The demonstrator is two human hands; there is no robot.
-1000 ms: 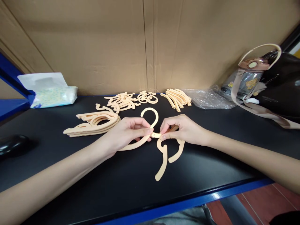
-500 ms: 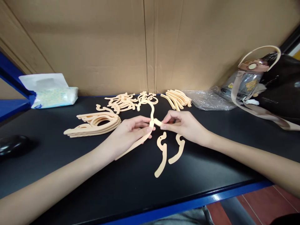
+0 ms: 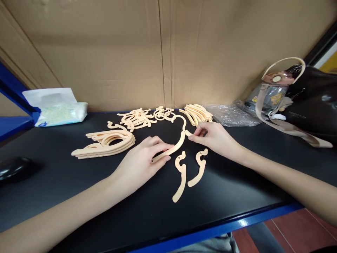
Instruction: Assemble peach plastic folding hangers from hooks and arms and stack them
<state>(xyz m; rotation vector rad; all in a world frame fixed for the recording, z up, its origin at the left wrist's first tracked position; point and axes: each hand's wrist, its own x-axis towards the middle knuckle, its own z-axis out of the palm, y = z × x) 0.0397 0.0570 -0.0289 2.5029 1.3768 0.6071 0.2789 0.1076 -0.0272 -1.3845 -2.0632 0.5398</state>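
A cream plastic clothes hanger, its curved hook pointing toward the back, is held between both hands. My left hand pinches its long left arm between thumb and fingers. At the joint below the hook, my right hand grips the short visible end of the other arm; the rest of that arm is hidden by the fingers. Two loose curved hanger pieces lie on the black table in front of the hands: a left piece and a right piece.
Folded hangers are stacked at the left. Behind lie piles of hanger parts, hooks and arm strips. A tissue pack, black mouse, plastic bag, strapped bottle and black bag stand around.
The hanger has moved right and tilted, its hook now lying over toward the back. My left hand has slid from the joint down along the arm; my right hand keeps its pinch.
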